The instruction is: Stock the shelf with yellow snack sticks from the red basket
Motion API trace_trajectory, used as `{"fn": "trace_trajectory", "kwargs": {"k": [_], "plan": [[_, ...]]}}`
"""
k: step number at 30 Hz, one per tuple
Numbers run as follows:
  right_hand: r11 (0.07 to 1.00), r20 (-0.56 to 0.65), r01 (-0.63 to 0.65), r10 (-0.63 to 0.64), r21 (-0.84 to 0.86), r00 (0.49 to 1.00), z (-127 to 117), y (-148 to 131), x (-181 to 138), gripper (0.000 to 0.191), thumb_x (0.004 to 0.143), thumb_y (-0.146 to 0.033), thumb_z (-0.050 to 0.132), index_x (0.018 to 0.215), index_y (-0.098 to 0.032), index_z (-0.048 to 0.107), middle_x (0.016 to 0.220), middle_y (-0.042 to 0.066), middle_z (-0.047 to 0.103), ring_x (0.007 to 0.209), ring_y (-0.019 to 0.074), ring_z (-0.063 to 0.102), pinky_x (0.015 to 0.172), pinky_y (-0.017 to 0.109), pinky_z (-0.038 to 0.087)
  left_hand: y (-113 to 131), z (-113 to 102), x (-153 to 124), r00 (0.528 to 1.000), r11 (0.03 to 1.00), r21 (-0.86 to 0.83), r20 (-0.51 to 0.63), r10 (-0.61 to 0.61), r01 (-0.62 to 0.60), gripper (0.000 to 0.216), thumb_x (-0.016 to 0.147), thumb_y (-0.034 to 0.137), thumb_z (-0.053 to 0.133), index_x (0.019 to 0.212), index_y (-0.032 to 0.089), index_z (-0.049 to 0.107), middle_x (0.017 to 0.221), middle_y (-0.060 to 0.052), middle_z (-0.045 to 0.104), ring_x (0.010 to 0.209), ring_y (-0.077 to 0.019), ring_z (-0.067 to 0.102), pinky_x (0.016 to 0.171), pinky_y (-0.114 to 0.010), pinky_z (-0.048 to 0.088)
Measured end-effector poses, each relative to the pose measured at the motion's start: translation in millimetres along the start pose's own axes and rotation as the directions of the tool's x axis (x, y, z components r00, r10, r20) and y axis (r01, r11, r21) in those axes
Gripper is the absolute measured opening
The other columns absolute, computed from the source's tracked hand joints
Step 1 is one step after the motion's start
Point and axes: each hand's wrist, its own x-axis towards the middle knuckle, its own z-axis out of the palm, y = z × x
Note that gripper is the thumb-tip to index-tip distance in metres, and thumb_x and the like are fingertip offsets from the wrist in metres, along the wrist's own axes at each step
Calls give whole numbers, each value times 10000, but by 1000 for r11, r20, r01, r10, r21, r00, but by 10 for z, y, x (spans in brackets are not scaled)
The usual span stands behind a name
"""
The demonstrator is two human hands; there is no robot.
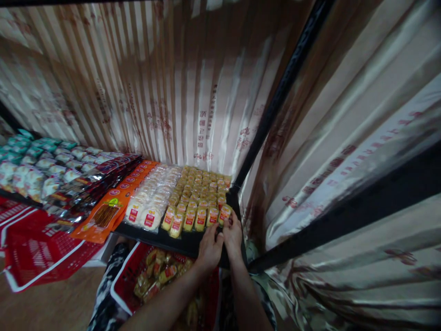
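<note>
Both my hands reach to the front right corner of a black shelf stocked with rows of small yellow snack packets. My right hand pinches the front-most yellow packet at the row's right end. My left hand sits just beside it, fingers curled against the shelf's front edge, touching the same spot; what it grips is hidden. Below my arms a red basket holds more of the yellow packets.
Left of the yellow packets lie rows of round white cakes, orange sausage packs, dark packs and green-white bags. A second red basket lies on the floor at left. Striped plastic curtains and black shelf posts close in the right.
</note>
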Motion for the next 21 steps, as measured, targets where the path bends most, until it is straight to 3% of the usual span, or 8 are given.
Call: {"fn": "trace_trajectory", "kwargs": {"k": [8, 16, 21], "plan": [[996, 51, 48, -44, -76, 998, 77, 53, 65, 547, 784, -389, 361, 1253, -141, 498, 1146, 127, 589, 1054, 248, 533, 925, 373, 400, -117, 40, 19, 999, 1000, -11, -38, 29, -30, 412, 816, 242, 430, 1202, 142, 532, 1294, -109, 513, 1206, -204, 449, 1064, -345, 301], [988, 81, 98, -89, -123, 993, 172, 97, 52, 549, 800, -398, 298, 1187, -102, 551, 1131, 149, 603, 1105, 268, 486, 974, 403, 348, -122, 47, 28, 999, 1000, -7, -39, 27, -27, 378, 798, 219, 438, 1152, 160, 557, 1240, -96, 554, 1144, -198, 499, 1025, -331, 350], [985, 94, 96, -83, -146, 992, 180, 80, 46, 616, 793, -412, 291, 1238, -36, 493, 1124, 199, 592, 1102, 286, 484, 974, 417, 351, -96, 7, 1, 998, 1000, 4, -61, 31, -31, 362, 788, 209, 433, 1121, 161, 566, 1202, -98, 576, 1127, -201, 510, 1014, -325, 359]]}}
